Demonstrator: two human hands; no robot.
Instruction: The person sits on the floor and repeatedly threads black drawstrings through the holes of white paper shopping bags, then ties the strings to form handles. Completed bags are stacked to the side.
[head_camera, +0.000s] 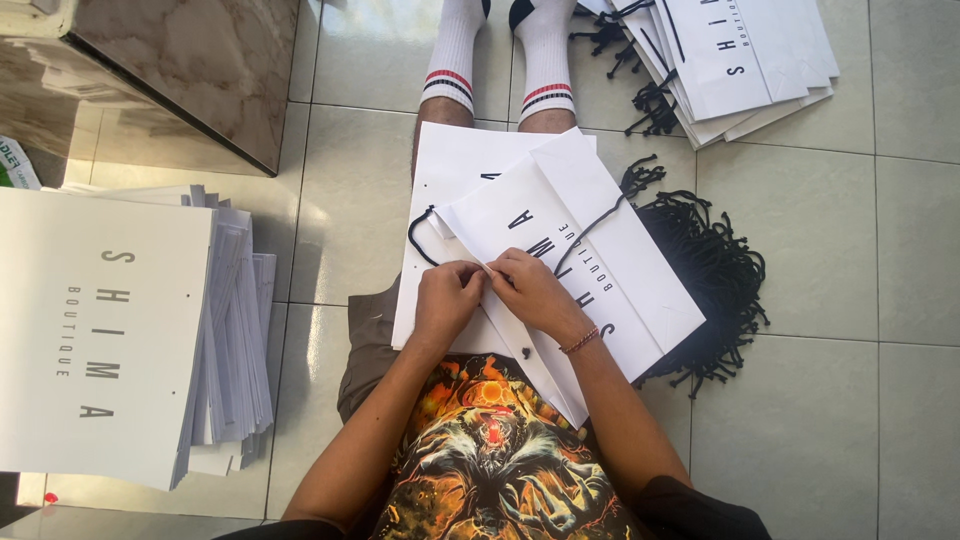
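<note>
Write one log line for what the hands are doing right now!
left hand: pinching white paper bag edge | right hand: pinching same spot | black cord pile: floor, beside bag

Matt white paper bag (560, 250), glossy floor tiles (850, 260)

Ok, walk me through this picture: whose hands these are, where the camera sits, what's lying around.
One camera, worn on a person's head, looks down at their lap as they sit on a tiled floor. Their left hand and right hand meet at the top edge of a flat white paper bag with a black cord handle. A heap of loose black cords lies beside it, a tall stack of flat white bags to the left, and another pile of bags with cords at top right.
</note>
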